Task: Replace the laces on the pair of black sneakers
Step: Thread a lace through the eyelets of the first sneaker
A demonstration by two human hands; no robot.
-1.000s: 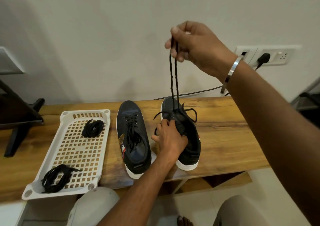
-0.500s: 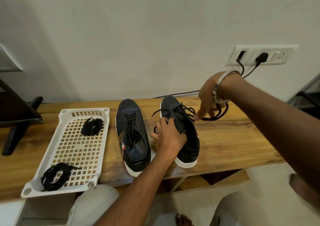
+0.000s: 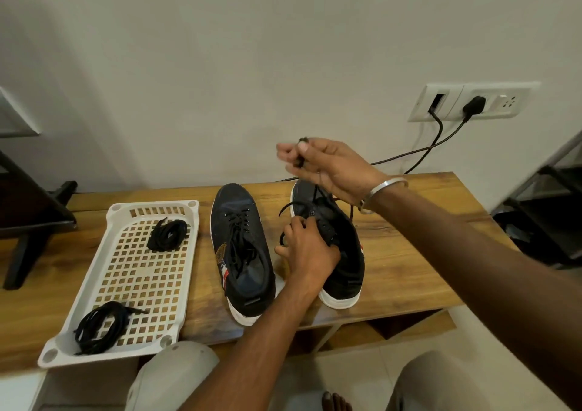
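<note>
Two black sneakers with white soles stand side by side on the wooden bench [image 3: 409,247]. The left sneaker [image 3: 241,247] is fully laced. My left hand [image 3: 307,248] grips the right sneaker [image 3: 343,253] at its lace area. My right hand [image 3: 327,165] is raised above that shoe's toe and pinches a black lace [image 3: 300,152], which runs down to the shoe's front eyelets. A loose lace end [image 3: 285,209] curls off the shoe's left side.
A white perforated tray [image 3: 126,284] lies at the left with two bundles of black laces, one at the far end [image 3: 167,234] and one at the near end [image 3: 100,325]. A wall socket [image 3: 469,102] with black cables sits behind. Dark furniture stands at both sides.
My right hand first dropped from high above the shoe down to the bench beside it, then rose again over the toe pinching the lace. My left hand stayed on the right sneaker.
</note>
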